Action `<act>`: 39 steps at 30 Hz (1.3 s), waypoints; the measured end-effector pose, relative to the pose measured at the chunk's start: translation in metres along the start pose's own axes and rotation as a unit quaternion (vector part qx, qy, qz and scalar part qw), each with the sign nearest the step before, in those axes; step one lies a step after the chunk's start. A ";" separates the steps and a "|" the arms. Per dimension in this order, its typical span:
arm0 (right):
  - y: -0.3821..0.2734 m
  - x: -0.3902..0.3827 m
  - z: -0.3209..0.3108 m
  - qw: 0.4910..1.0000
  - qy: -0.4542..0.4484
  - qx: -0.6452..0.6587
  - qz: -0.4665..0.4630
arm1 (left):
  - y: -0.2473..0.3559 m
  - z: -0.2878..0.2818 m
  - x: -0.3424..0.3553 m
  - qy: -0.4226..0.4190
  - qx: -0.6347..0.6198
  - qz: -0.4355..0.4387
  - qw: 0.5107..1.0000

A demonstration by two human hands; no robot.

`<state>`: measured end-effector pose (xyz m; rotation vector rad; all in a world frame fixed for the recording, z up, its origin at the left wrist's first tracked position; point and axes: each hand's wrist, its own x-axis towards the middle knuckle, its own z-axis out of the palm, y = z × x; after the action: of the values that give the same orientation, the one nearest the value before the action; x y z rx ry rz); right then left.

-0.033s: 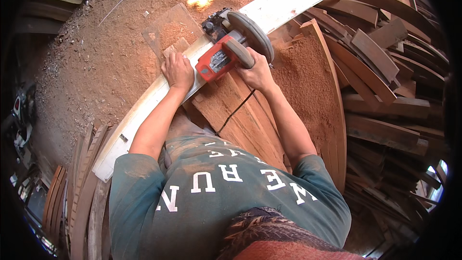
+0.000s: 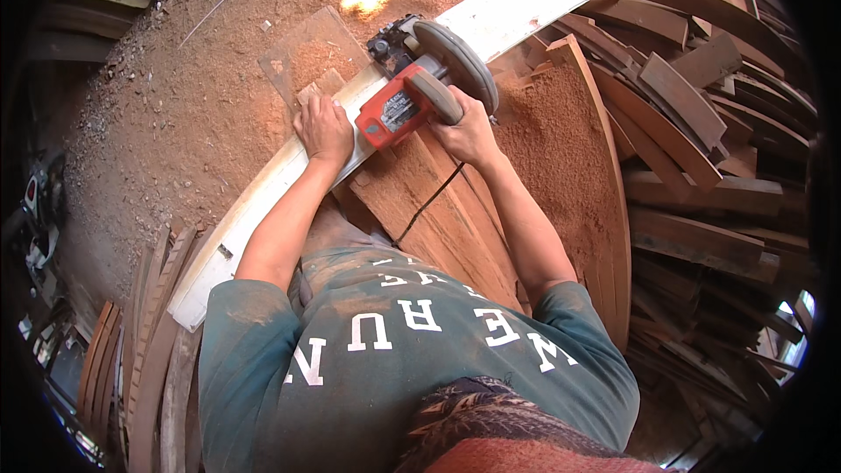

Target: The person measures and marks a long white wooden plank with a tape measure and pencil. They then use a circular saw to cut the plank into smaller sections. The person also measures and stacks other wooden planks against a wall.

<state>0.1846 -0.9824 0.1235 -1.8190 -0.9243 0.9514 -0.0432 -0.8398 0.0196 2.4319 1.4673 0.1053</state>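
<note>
So, far left there's a bunch of narrow brown slats [image 2: 149, 324], and next to them a white board [image 2: 236, 232] starts, running diagonally up to the top right. The left grip [image 2: 325, 129] is laid over it, fingers together and reaching the far edge; can't tell if it's actually pinching or just pressing down. Right beside that, the circular saw [image 2: 392, 114] sits crosswise on the board. Progress-wise, I'd say they're mid-job: saw's in place, board's braced, and both ends stick out either side. No separated offcut that I can see, but the saw hides the cut line, so no idea how much is left. Looks-wise, saw's got a red body and a round grey guard; board's white paint is scuffed, with a dark notch near the lower end. Right grip [image 2: 469, 127] is wrapped around the saw's handle. Further right, sawdust [image 2: 561, 131], then a messy plank pile [image 2: 701, 201].
</note>
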 end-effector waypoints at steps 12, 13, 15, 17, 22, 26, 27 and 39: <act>-0.007 0.016 0.005 1.000 -0.010 0.021 0.005 | 0.002 -0.003 0.000 -0.019 -0.009 0.005 1.000; -0.010 0.019 0.004 1.000 -0.018 0.020 0.011 | 0.001 -0.004 -0.001 -0.017 -0.011 0.007 1.000; -0.014 0.024 0.004 0.999 -0.027 0.021 0.014 | 0.001 -0.003 -0.002 -0.014 -0.013 0.011 1.000; -0.016 0.030 0.006 0.999 -0.031 0.026 0.006 | 0.002 -0.005 -0.002 -0.014 -0.011 0.013 1.000; -0.020 0.045 0.015 1.000 -0.013 0.005 -0.018 | 0.003 -0.011 -0.003 -0.006 -0.014 0.027 1.000; -0.031 0.033 0.017 0.998 0.050 -0.024 -0.005 | 0.010 -0.011 -0.002 0.029 -0.014 0.030 0.999; -0.032 0.027 0.016 0.997 0.077 -0.030 -0.005 | 0.012 -0.008 0.000 0.025 -0.012 0.030 0.999; -0.074 -0.169 -0.097 0.906 0.421 -0.040 0.014 | 0.077 0.004 0.000 0.034 -0.086 0.210 0.973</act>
<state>0.1807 -1.1367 0.2635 -2.0295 -0.3835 0.0709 0.0237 -0.8740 0.0387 2.5720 0.9003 0.3926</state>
